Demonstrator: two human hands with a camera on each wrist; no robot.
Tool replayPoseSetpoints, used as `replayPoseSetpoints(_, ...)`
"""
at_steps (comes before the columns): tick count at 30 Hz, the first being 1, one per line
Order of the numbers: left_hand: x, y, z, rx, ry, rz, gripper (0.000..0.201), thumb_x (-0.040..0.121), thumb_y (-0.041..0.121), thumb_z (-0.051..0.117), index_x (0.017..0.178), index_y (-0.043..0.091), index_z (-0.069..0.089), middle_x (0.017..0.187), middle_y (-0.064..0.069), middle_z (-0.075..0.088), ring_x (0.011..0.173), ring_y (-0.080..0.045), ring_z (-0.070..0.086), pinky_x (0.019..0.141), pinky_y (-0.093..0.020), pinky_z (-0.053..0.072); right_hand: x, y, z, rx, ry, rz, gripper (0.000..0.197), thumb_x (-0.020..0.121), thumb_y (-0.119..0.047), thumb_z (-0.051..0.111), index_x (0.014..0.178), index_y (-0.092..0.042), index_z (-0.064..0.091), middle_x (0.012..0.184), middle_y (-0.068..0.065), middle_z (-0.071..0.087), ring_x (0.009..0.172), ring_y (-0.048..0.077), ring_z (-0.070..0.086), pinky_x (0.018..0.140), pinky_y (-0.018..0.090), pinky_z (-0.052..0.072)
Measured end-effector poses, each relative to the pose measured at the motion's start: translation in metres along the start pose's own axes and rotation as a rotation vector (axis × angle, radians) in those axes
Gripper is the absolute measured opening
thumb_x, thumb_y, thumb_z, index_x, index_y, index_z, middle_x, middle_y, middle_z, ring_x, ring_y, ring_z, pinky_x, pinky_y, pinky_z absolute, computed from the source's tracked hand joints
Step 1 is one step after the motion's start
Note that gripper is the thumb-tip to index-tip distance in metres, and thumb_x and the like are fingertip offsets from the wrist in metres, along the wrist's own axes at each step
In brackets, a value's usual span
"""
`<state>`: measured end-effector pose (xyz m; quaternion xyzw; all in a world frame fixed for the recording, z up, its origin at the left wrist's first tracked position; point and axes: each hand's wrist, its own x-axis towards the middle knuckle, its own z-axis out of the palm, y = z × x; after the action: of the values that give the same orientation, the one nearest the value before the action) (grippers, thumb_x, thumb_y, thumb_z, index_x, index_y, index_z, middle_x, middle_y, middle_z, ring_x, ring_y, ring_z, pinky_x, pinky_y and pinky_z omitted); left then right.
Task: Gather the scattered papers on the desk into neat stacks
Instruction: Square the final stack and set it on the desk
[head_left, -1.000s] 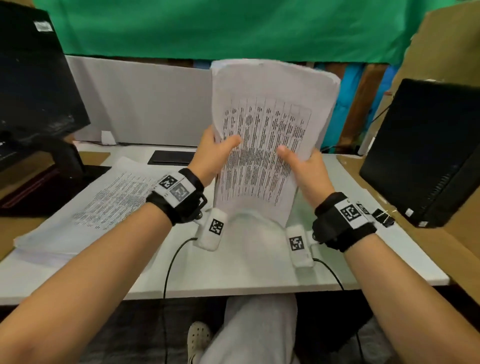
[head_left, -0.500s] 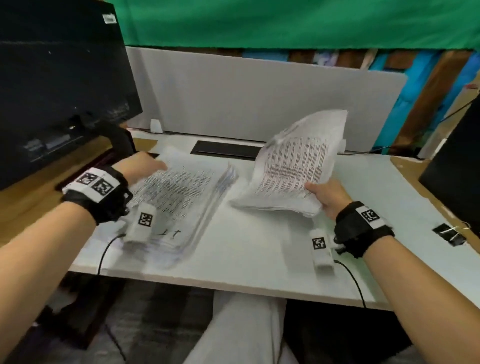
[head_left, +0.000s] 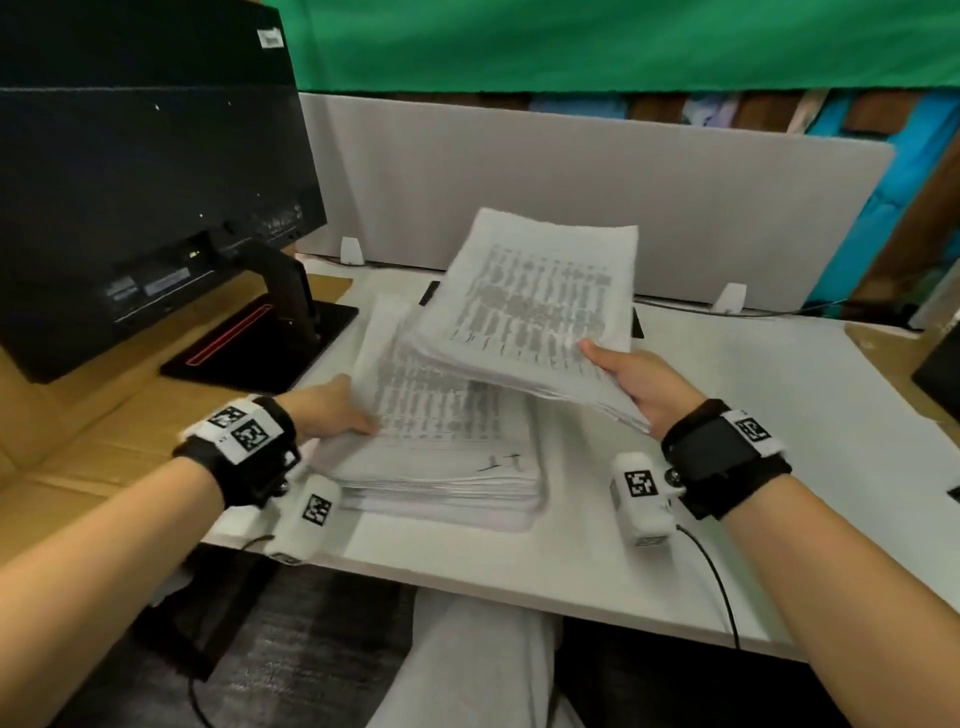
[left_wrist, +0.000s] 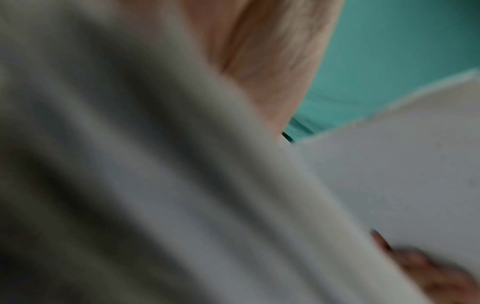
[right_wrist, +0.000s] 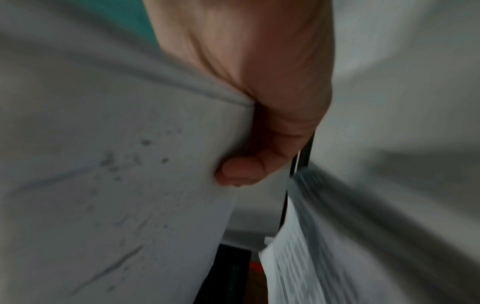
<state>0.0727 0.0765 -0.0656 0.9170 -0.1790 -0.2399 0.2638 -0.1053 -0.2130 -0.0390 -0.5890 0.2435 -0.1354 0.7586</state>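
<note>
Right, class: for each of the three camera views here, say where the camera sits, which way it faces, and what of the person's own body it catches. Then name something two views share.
Head: worn on the head, faces forward and down at the desk; shows both forearms, left hand, right hand and a leg.
Left wrist: looks along the left hand, blurred; shows its palm, paper, and fingertips at lower right.
Right wrist: looks along the right hand; shows fingers curled under the held sheaf.
Shared: head and right wrist both show the held sheaf and the lower stack.

Two paper stacks (head_left: 457, 441) (head_left: 540, 306), two hands (head_left: 332, 408) (head_left: 641, 382), one monitor (head_left: 145, 171) and one desk (head_left: 779, 467) are showing
</note>
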Motion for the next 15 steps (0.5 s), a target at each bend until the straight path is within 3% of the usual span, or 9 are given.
replayPoseSetpoints(2, 0.003, 0.011, 0.020, -0.128, -0.077, 0.102, 0.086, 0.073, 0.027, 0.079, 0.142, 0.004, 0.032, 0.138, -0.014, 0.049, 0.123, -0.030, 0.051, 0.107, -0.043, 0.040, 0.006, 0.008, 0.012, -0.106, -0.032, 0.038, 0.033, 0.094, -0.021, 0.064, 0.121, -0.002, 0.065, 0.112, 0.010, 0.073, 0.090, 0.017, 0.073, 0.074, 0.024, 0.059)
replayPoseSetpoints(3, 0.001, 0.015, 0.028, -0.200, -0.116, 0.156, 0.075, 0.078, 0.016, 0.076, 0.141, 0.004, 0.037, 0.139, -0.014, 0.050, 0.124, -0.028, 0.050, 0.108, -0.043, 0.040, 0.011, 0.014, 0.016, -0.180, -0.032, 0.051, 0.035, 0.093, -0.024, 0.065, 0.121, -0.002, 0.065, 0.115, 0.011, 0.072, 0.096, 0.019, 0.071, 0.082, 0.027, 0.058)
replayPoseSetpoints(5, -0.001, 0.027, 0.041, -0.341, -0.156, 0.238, 0.055, 0.086, -0.001, 0.064, 0.137, 0.004, 0.043, 0.137, -0.007, 0.049, 0.124, -0.023, 0.049, 0.107, -0.035, 0.038, 0.019, 0.023, 0.017, -0.371, 0.004, 0.060, 0.045, 0.091, -0.031, 0.068, 0.125, -0.002, 0.064, 0.121, 0.011, 0.069, 0.107, 0.023, 0.067, 0.097, 0.034, 0.052)
replayPoseSetpoints(6, -0.002, 0.033, 0.046, -0.374, -0.161, 0.270, 0.054, 0.088, 0.002, 0.063, 0.137, 0.005, 0.041, 0.134, -0.003, 0.048, 0.122, -0.020, 0.047, 0.104, -0.032, 0.038, 0.023, 0.027, 0.015, -0.476, 0.017, 0.071, 0.050, 0.089, -0.035, 0.070, 0.127, -0.002, 0.063, 0.123, 0.012, 0.069, 0.110, 0.026, 0.066, 0.102, 0.037, 0.050)
replayPoseSetpoints(8, 0.003, 0.038, 0.051, -0.342, -0.145, 0.302, 0.068, 0.086, 0.017, 0.068, 0.142, 0.006, 0.032, 0.131, -0.002, 0.049, 0.121, -0.017, 0.047, 0.104, -0.031, 0.040, 0.029, 0.032, 0.005, -0.608, 0.008, 0.112, 0.054, 0.086, -0.036, 0.073, 0.126, -0.002, 0.062, 0.122, 0.014, 0.069, 0.110, 0.030, 0.065, 0.103, 0.042, 0.049)
replayPoseSetpoints(11, 0.013, 0.035, 0.047, -0.368, -0.164, 0.193, 0.080, 0.085, -0.001, 0.065, 0.148, 0.008, 0.017, 0.118, -0.001, 0.054, 0.116, -0.021, 0.053, 0.102, -0.034, 0.044, 0.033, 0.034, -0.010, -0.713, 0.002, 0.079, 0.044, 0.091, -0.029, 0.069, 0.124, -0.002, 0.063, 0.121, 0.013, 0.069, 0.109, 0.029, 0.065, 0.100, 0.037, 0.049)
replayPoseSetpoints(13, 0.012, 0.039, 0.047, -0.503, -0.233, 0.178, 0.064, 0.087, -0.007, 0.059, 0.143, 0.005, 0.029, 0.118, -0.004, 0.058, 0.114, -0.022, 0.056, 0.098, -0.034, 0.046, 0.035, 0.034, -0.015, -0.813, 0.002, 0.047, 0.051, 0.090, -0.035, 0.069, 0.130, -0.005, 0.059, 0.127, 0.012, 0.065, 0.114, 0.029, 0.062, 0.100, 0.036, 0.047)
replayPoseSetpoints(15, 0.014, 0.045, 0.046, -0.716, -0.255, 0.150, 0.038, 0.096, 0.000, 0.046, 0.134, -0.001, 0.045, 0.124, -0.017, 0.061, 0.109, -0.026, 0.061, 0.098, -0.038, 0.047, 0.039, 0.036, -0.012, -0.928, 0.021, 0.052, 0.077, 0.084, -0.050, 0.071, 0.141, -0.005, 0.044, 0.139, 0.009, 0.055, 0.123, 0.029, 0.055, 0.105, 0.040, 0.044)
